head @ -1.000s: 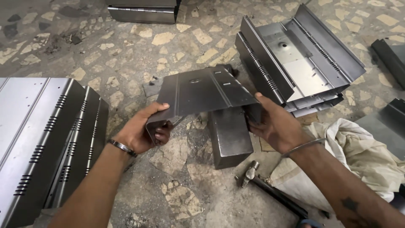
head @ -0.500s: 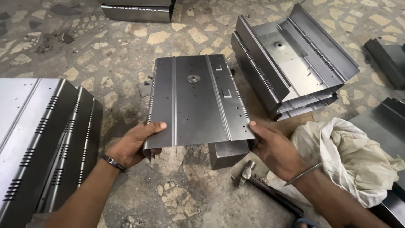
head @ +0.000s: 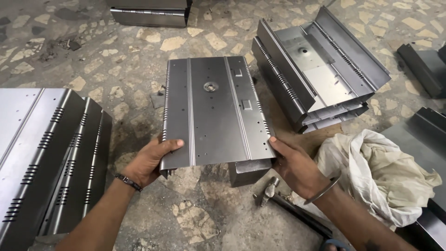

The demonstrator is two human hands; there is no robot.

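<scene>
- The grey metal panel is held flat above the stone floor, near edge gripped between both hands.
- Left hand and right hand each pinch a near corner.
- A white cloth lies right.

The left hand and the right hand each gripped a near corner of a grey sheet-metal panel, thumbs on top and fingers curled beneath, holding it flat above the stone floor. Just below the right fingers lay a hammer, with a crumpled white cloth right of them. Nested slotted panels lay left of the left fingers, and another stack sat beyond the right fingers.
</scene>
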